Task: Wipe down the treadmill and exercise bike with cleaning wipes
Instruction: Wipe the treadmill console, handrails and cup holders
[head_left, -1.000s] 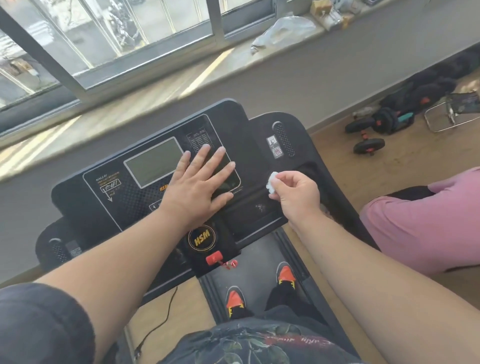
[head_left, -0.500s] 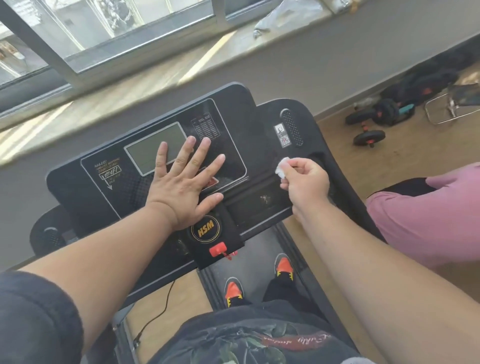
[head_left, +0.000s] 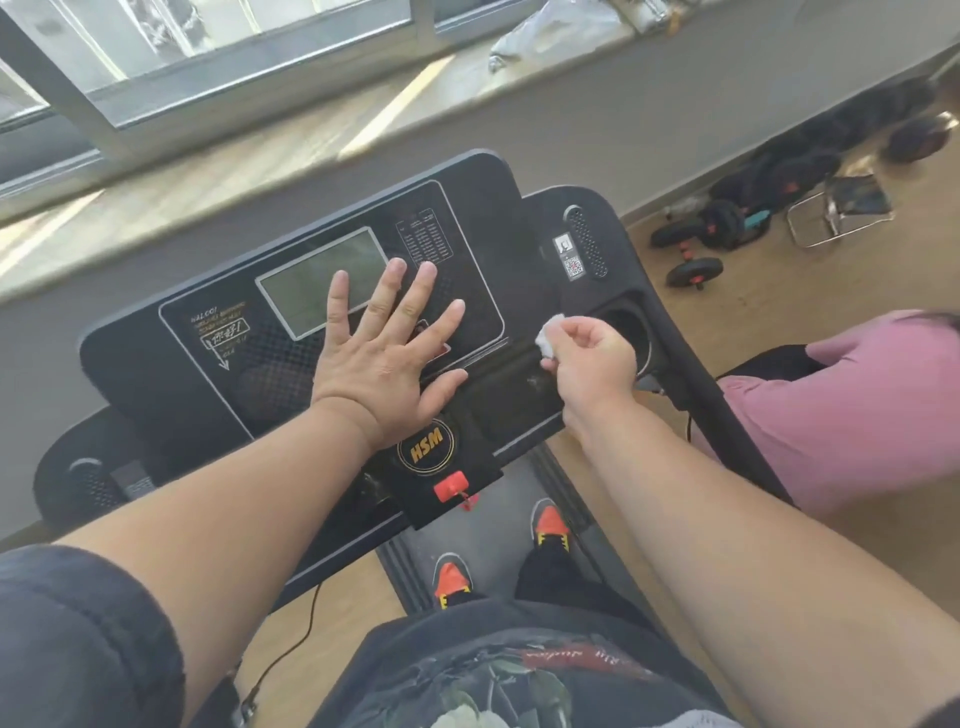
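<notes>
Right hand (head_left: 589, 364) grip pinches wipe (head_left: 551, 338), seemingly touching treadmill console (head_left: 483, 208); left hand (head_left: 387, 358) flat, released.

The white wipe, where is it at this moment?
In the head view the wipe is pinched in the right hand, over the treadmill console, beside the cup holder.

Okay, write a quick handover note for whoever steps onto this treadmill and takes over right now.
Left hand: flat, fingers spread, resting on the treadmill console by the display.
Right hand: pinching a balled white wipe beside the cup holder.
Done: cannot tell which areas are clean.
Left: rest of the console, handrails, belt; the exercise bike is not in view.
</notes>
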